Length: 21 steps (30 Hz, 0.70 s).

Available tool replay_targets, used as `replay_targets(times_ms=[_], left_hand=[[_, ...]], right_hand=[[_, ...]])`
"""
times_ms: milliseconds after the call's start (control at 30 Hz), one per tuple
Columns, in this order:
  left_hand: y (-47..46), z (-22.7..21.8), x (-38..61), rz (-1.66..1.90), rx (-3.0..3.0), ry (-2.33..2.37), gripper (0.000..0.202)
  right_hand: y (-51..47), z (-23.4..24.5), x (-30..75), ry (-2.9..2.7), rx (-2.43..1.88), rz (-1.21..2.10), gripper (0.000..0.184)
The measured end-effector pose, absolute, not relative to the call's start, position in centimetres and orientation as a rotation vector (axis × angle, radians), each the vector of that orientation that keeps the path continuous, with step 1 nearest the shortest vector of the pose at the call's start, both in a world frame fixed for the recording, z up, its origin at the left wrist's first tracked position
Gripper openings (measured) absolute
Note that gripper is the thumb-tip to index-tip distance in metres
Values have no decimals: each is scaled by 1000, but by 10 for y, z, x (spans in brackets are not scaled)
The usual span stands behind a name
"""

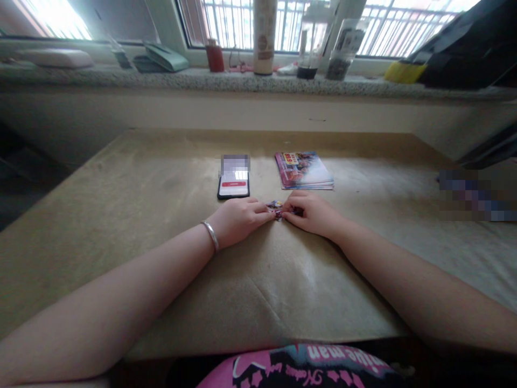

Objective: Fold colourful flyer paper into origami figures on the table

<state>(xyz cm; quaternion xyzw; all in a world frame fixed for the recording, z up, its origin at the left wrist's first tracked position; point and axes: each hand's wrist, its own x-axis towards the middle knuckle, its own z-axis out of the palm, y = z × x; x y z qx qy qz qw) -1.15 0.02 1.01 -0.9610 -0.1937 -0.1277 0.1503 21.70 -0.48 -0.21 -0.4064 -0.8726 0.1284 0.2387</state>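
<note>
My left hand (243,218), with a silver bangle on the wrist, is closed on the left side of a small folded piece of colourful printed paper (276,205). Opposite it, my right hand (309,212) pinches the same paper from the right. The paper lies low over the table, mostly covered by fingers. Just beyond my left hand is a smartphone (233,185) with its screen lit and a red button showing. Behind my right hand sits a stack of printed leaflets (305,170), pink and blue with a yellow price patch.
A tan cover drapes the table (161,178). On the granite windowsill (226,81) stand a red bottle (215,56), a tall cylinder (265,37), clear containers and a light green folded case (166,56). A blurred patch (476,195) lies at the right.
</note>
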Motion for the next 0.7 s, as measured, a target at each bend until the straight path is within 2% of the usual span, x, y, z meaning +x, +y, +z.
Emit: replay_targets(times_ms=[167, 333, 533, 700], left_hand=[[-1, 10, -11, -364, -2730, -551, 20], [-2, 11, -11, -380, -2708, -575, 23], [-2, 11, -11, -378, -2721, -519, 23], [-1, 10, -11, -375, -2743, -539, 23]], right_hand=[[-4, 1, 213, -2386, -1333, 343, 17], [-1, 4, 210, -2308, -1467, 531, 19], [-2, 1, 213, -2191, -1450, 658, 11], [-4, -1, 214, -2238, -1381, 599, 9]])
